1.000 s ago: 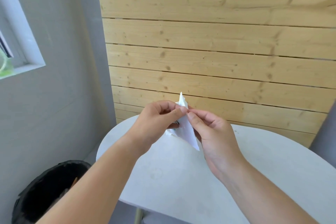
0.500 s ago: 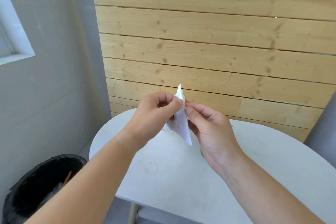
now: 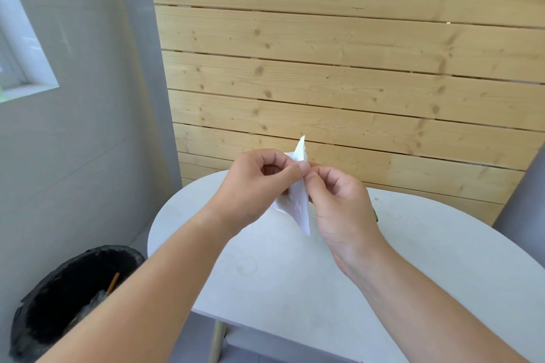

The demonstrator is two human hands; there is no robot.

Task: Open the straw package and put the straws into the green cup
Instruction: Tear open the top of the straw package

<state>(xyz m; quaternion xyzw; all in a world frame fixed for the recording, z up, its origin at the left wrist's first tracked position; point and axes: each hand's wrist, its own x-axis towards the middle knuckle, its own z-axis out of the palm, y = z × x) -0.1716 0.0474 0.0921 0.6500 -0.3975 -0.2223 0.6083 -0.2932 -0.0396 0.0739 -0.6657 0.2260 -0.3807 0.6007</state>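
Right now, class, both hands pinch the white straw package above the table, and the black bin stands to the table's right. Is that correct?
No: the head view shows the black bin left of the table; the rest stands.

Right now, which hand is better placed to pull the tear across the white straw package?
Right, probably. The right hand pinches only the upper edge of the straw package, free to pull away, while the left hand curls round more of it and can steady it.

White straw package (image 3: pixel 299 200) pinched between left hand (image 3: pixel 253 188) and right hand (image 3: pixel 342 206) above table (image 3: pixel 442 259).
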